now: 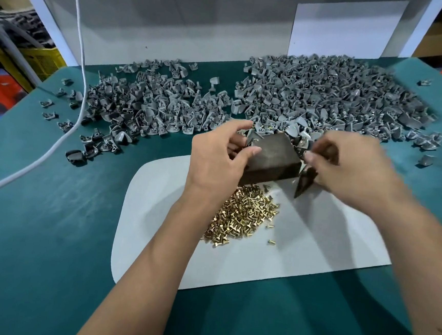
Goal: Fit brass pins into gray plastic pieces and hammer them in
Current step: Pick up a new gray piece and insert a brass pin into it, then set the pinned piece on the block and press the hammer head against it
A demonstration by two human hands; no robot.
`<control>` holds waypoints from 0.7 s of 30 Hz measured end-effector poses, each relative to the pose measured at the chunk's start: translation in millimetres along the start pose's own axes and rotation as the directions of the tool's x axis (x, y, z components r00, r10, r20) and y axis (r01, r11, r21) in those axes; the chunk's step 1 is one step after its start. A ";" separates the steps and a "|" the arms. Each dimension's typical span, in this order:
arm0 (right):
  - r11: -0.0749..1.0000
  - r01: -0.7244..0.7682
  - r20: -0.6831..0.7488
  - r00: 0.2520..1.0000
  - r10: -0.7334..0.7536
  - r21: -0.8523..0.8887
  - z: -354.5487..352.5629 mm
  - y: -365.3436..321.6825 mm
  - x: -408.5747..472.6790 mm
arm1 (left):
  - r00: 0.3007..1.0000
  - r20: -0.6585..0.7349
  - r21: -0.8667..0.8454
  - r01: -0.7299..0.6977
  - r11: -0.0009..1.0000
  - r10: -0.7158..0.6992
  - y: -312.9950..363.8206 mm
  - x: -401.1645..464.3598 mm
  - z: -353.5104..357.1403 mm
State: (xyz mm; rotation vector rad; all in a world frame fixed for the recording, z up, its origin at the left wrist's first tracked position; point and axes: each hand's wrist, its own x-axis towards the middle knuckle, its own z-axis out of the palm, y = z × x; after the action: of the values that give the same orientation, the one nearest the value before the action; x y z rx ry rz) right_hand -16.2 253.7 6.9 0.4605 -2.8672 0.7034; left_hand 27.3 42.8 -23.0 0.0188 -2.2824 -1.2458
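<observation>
Risks, largest first: the two heaps of small gray moulded plastic pieces [327, 96] are crowding the back edge of the dark rectangular metal block [271, 155], so loose ones are likely sliding under a blow; the pile of short brass pins [242, 214], lying on the white rounded mat [313, 255] just in front of the block, is liable to scatter if knocked. The left hand [218, 156] is curling thumb and fingers at the block's left edge, apparently pinching a gray piece; the right hand [348, 165], blurred, is closing on something small I cannot identify, near a dark wedge-shaped tool [304, 182]. Surroundings: green cloth table [35, 231], white cable [69, 116] trailing left, well apart.
</observation>
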 end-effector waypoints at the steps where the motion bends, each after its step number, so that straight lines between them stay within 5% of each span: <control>1: 0.991 -0.058 0.093 0.993 0.070 -0.119 -6.1 10.3 1.9 | 1.000 0.006 0.012 -0.005 1.000 0.005 -1.1 1.2 -1.7; 3: 0.965 -0.079 0.232 0.963 0.139 -0.251 -13.7 23.6 2.8 | 0.999 0.038 0.084 -0.042 0.996 0.039 -4.2 3.0 -5.7; 8: 0.978 -0.026 0.335 0.937 0.095 -0.205 -11.8 24.7 -4.7 | 0.995 0.080 0.219 -0.078 0.973 0.061 -13.1 7.1 -10.1; 12: 0.967 -0.002 0.285 0.955 0.077 -0.256 -9.6 28.6 -3.9 | 0.994 0.100 0.104 0.028 0.994 -0.039 -16.6 7.7 -10.7; 17: 0.997 -0.073 0.081 0.994 0.071 0.022 -20.0 17.3 1.3 | 0.989 0.122 0.016 0.082 0.997 -0.083 -18.9 10.1 -9.8; 21: 0.994 0.068 -0.002 0.998 -0.068 0.090 -16.1 -16.1 3.8 | 0.982 0.139 -0.028 0.130 0.991 -0.125 -20.1 11.3 -8.6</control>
State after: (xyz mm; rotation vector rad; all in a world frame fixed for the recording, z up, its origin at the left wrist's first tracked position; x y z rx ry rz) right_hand -13.2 246.9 28.7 0.5672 -2.8145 0.8234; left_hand 16.8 21.7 -30.0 0.0691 -2.4069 -1.3940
